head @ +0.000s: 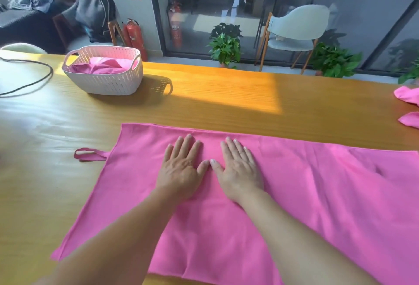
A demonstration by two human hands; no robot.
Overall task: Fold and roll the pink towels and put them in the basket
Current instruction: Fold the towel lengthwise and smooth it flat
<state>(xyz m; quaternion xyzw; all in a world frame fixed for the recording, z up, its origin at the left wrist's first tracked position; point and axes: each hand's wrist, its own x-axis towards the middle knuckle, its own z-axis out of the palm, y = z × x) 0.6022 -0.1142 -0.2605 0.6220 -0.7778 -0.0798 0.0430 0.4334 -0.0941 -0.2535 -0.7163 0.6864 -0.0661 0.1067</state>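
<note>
Pink towel: spread flat on the wooden surface, along its near edge and running off toward the right edge. A few soft creases show in its right half. A pink hanging loop projects from the towel's left edge and lies on the bare wood.

Left hand: palm down on the towel, fingers straight and slightly fanned, pressing the cloth near its far edge. It holds nothing.

Right hand: palm down just beside the left, fingers straight, likewise flat on the towel and holding nothing. The two thumb tips nearly meet. Both forearms are bare and reach in from the near edge.

Basket: pale perforated plastic with cut-out handles, standing toward the far left corner of the surface, well apart from the spread towel. Pink cloth, loosely bunched, lies inside it.

Further pink towels: two bunched pieces at the right edge of the surface, cut off by the frame.

Black cable: loops over the far left part of the surface, beside the basket.

Beyond the far edge: a pale upholstered chair with wooden legs, potted green plants on the floor by glass doors, red fire extinguishers, and a grey backpack on another chair.
</note>
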